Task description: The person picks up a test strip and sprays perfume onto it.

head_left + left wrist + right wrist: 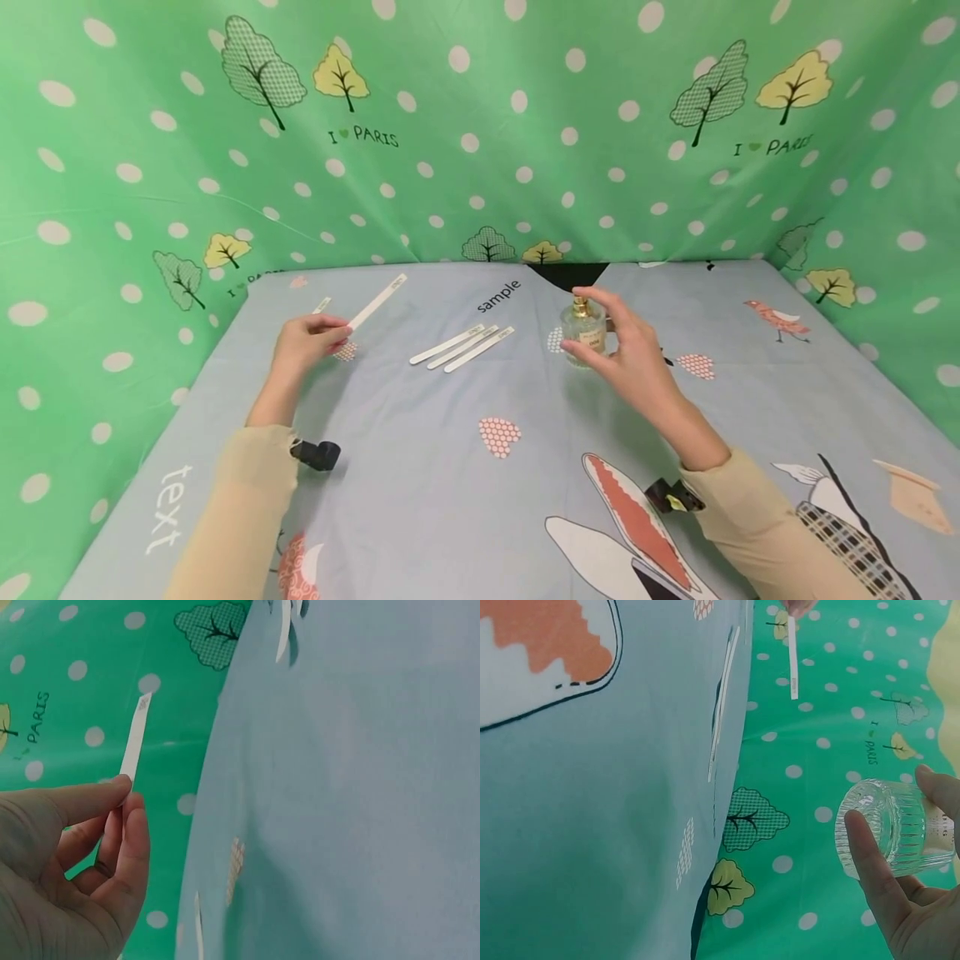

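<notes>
My left hand (311,340) pinches one end of a white perfume test strip (377,302) between thumb and fingers. The strip points up and away, its printed end farthest from the hand, as the left wrist view also shows. My right hand (637,354) grips a clear glass perfume bottle (576,354) with a gold spray top and a pale label. One finger lies at the spray top, while the thumb supports the bottle low down. In the right wrist view, the ribbed glass base (889,825) faces the camera, held above the table.
Three more test strips (461,346) lie side by side on the grey-blue patterned tablecloth (420,467), between the hands. Another strip (322,305) shows partly behind the left hand. A green dotted curtain (420,200) hangs along the table's back and sides.
</notes>
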The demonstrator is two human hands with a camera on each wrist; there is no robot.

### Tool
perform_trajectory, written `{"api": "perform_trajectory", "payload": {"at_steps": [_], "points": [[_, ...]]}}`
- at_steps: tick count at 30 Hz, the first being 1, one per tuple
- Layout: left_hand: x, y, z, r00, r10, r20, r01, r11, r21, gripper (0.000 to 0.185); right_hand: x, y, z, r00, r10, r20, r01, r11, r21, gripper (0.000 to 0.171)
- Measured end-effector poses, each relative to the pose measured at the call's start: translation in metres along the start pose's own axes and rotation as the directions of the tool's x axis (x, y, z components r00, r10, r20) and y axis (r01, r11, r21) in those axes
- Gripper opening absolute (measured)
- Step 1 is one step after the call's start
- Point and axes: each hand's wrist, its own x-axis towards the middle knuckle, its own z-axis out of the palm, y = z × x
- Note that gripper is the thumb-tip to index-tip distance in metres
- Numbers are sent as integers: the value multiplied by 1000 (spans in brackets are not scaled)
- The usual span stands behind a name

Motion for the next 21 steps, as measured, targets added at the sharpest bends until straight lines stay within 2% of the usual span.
{"api": "perform_trajectory", "payload": {"at_steps": [4,11,21], "points": [[-2,5,3,1000,20,23,-20,999,-27,39,2,0,1,1000,-7,-4,7,1000,5,71],[-10,16,8,997,31,77,-18,987,-160,43,3,2,3,1000,-27,-9,27,1000,0,71],[-20,31,17,992,93,89,-81,988,-133,39,4,0,4,1000,-2,3,2,1000,-4,71]]}}
